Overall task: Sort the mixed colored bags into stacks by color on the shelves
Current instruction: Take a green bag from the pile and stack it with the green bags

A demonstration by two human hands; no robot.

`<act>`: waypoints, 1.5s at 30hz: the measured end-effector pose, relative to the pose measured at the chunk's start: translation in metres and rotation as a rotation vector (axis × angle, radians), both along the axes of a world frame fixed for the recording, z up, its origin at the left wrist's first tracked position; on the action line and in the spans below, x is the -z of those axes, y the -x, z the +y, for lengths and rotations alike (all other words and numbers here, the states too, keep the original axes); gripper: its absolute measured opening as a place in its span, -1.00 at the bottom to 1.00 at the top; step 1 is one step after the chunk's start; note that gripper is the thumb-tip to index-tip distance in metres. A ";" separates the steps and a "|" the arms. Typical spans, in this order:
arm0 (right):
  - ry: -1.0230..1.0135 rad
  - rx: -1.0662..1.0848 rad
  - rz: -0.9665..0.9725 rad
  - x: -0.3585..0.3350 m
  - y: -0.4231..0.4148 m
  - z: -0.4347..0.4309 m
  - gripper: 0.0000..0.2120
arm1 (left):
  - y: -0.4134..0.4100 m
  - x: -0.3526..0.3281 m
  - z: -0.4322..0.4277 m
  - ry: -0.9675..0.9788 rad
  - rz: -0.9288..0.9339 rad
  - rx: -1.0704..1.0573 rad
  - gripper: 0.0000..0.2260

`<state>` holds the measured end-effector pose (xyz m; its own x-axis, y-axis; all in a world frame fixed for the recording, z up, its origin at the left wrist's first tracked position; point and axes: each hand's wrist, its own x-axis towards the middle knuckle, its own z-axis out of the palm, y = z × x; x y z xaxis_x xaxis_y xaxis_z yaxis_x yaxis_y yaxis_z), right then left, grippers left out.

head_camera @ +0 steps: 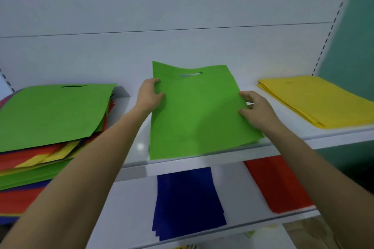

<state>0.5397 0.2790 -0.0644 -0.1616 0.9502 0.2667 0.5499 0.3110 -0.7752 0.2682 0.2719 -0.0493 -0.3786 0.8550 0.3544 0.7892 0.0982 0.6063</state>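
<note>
A green bag (pixel 198 115) with a cut-out handle lies on the middle of the upper shelf (pixel 334 137), its far end lifted a little off the surface. My left hand (pixel 150 97) grips its left edge and my right hand (pixel 256 108) grips its right edge. At the left sits the mixed pile (pixel 40 147) of green, red, yellow and blue bags, topped by a green one. A yellow stack (pixel 317 101) lies at the right of the same shelf. On the lower shelf rest a blue stack (pixel 188 202) and a red stack (pixel 277 184).
The white back panel (pixel 182 6) rises behind the shelves. A slotted upright (pixel 332 24) runs along the right side, with a teal wall (pixel 360 26) beyond it. Bare shelf shows between the green bag and the yellow stack.
</note>
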 end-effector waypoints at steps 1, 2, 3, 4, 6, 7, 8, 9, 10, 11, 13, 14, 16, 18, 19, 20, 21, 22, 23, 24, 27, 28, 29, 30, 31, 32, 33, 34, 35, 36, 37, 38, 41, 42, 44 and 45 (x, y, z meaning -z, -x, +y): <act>0.021 -0.004 -0.008 0.003 0.001 0.010 -0.52 | 0.000 0.003 0.008 0.021 -0.001 -0.015 -0.52; 0.041 -0.006 -0.022 0.006 0.002 0.019 -0.51 | -0.001 0.006 0.015 0.045 0.000 -0.025 -0.53; 0.055 -0.008 -0.046 0.010 0.003 0.026 -0.50 | 0.000 0.010 0.022 0.075 0.002 -0.031 -0.54; 0.069 -0.009 -0.079 0.013 0.004 0.032 -0.50 | 0.001 0.015 0.029 0.114 0.006 -0.036 -0.55; 0.096 -0.017 -0.168 0.021 0.005 0.042 -0.49 | 0.004 0.026 0.039 0.204 0.022 -0.050 -0.57; 0.108 -0.021 -0.216 0.025 0.005 0.044 -0.49 | 0.005 0.031 0.042 0.247 0.024 -0.058 -0.58; 0.116 -0.020 -0.263 0.028 0.005 0.046 -0.50 | 0.006 0.036 0.044 0.287 0.021 -0.063 -0.58; 0.116 -0.013 -0.314 0.030 0.005 0.048 -0.50 | 0.008 0.039 0.045 0.319 0.019 -0.068 -0.58; 0.110 0.001 -0.375 0.031 0.005 0.049 -0.50 | 0.009 0.040 0.046 0.342 0.018 -0.070 -0.57; 0.095 0.021 -0.442 0.030 0.005 0.049 -0.50 | 0.011 0.039 0.045 0.353 0.024 -0.074 -0.55; 0.025 0.059 -0.525 0.022 0.009 0.045 -0.51 | 0.015 0.029 0.042 0.308 0.051 -0.076 -0.58; -0.022 0.059 -0.523 0.016 0.013 0.041 -0.52 | 0.017 0.022 0.038 0.257 0.064 -0.071 -0.61; -0.131 -0.005 -0.457 0.005 0.029 0.028 -0.54 | 0.021 0.003 0.021 0.146 0.088 -0.060 -0.66; -0.241 -0.130 -0.363 -0.003 0.054 0.010 -0.57 | 0.029 -0.016 -0.005 0.053 0.111 -0.065 -0.69; -0.280 -0.192 -0.317 -0.005 0.068 -0.001 -0.59 | 0.035 -0.024 -0.019 0.012 0.124 -0.076 -0.70; -0.292 -0.248 -0.273 -0.006 0.083 -0.012 -0.60 | 0.042 -0.031 -0.034 -0.022 0.138 -0.092 -0.70; -0.287 -0.300 -0.232 -0.006 0.097 -0.023 -0.60 | 0.052 -0.037 -0.050 -0.047 0.151 -0.113 -0.71; -0.270 -0.347 -0.200 -0.005 0.110 -0.033 -0.61 | 0.064 -0.041 -0.065 -0.063 0.163 -0.137 -0.71; -0.248 -0.386 -0.175 -0.005 0.124 -0.043 -0.61 | 0.078 -0.045 -0.081 -0.070 0.175 -0.163 -0.72; -0.221 -0.414 -0.155 -0.005 0.137 -0.052 -0.62 | 0.094 -0.047 -0.097 -0.069 0.181 -0.193 -0.72; -0.113 -0.470 -0.082 -0.007 0.174 -0.073 -0.63 | 0.145 -0.044 -0.142 -0.047 0.161 -0.277 -0.72; -0.080 -0.475 -0.059 -0.007 0.186 -0.078 -0.64 | 0.161 -0.040 -0.155 -0.037 0.152 -0.300 -0.72; -0.055 -0.475 -0.039 -0.007 0.198 -0.082 -0.65 | 0.177 -0.037 -0.166 -0.024 0.146 -0.322 -0.72; -0.029 -0.471 -0.021 -0.007 0.210 -0.085 -0.66 | 0.193 -0.034 -0.175 -0.007 0.140 -0.341 -0.71; -0.008 -0.463 -0.005 -0.007 0.222 -0.087 -0.66 | 0.208 -0.031 -0.182 0.015 0.132 -0.355 -0.70; 0.009 -0.451 0.003 -0.007 0.234 -0.090 -0.66 | 0.222 -0.028 -0.188 0.040 0.126 -0.366 -0.69; 0.020 -0.434 0.011 -0.006 0.245 -0.090 -0.66 | 0.236 -0.024 -0.191 0.070 0.118 -0.369 -0.68; 0.030 -0.411 0.020 -0.006 0.254 -0.090 -0.66 | 0.247 -0.020 -0.191 0.106 0.109 -0.365 -0.67; 0.043 -0.381 0.034 -0.006 0.266 -0.089 -0.66 | 0.260 -0.017 -0.192 0.149 0.109 -0.348 -0.65; 0.072 -0.354 0.046 -0.007 0.273 -0.088 -0.65 | 0.268 -0.013 -0.191 0.202 0.121 -0.316 -0.63; 0.104 -0.333 0.052 -0.009 0.280 -0.086 -0.63 | 0.275 -0.009 -0.189 0.256 0.145 -0.278 -0.61; 0.142 -0.314 0.052 -0.011 0.291 -0.085 -0.59 | 0.285 -0.007 -0.188 0.304 0.181 -0.233 -0.58; 0.233 -0.255 0.012 -0.015 0.314 -0.083 -0.47 | 0.302 -0.001 -0.185 0.366 0.271 -0.125 -0.55; 0.250 -0.242 -0.007 -0.015 0.318 -0.083 -0.46 | 0.305 0.000 -0.186 0.366 0.295 -0.104 -0.55; 0.267 -0.216 -0.028 -0.012 0.324 -0.085 -0.45 | 0.308 0.003 -0.187 0.359 0.334 -0.062 -0.55; 0.264 -0.202 -0.040 -0.012 0.324 -0.087 -0.46 | 0.308 0.004 -0.188 0.354 0.342 -0.042 -0.55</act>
<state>0.2155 0.1917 -0.0528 -0.3594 0.9332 0.0057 0.5288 0.2087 -0.8227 -0.0393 0.0836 -0.0529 -0.3276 0.9320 0.1551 0.9283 0.2869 0.2365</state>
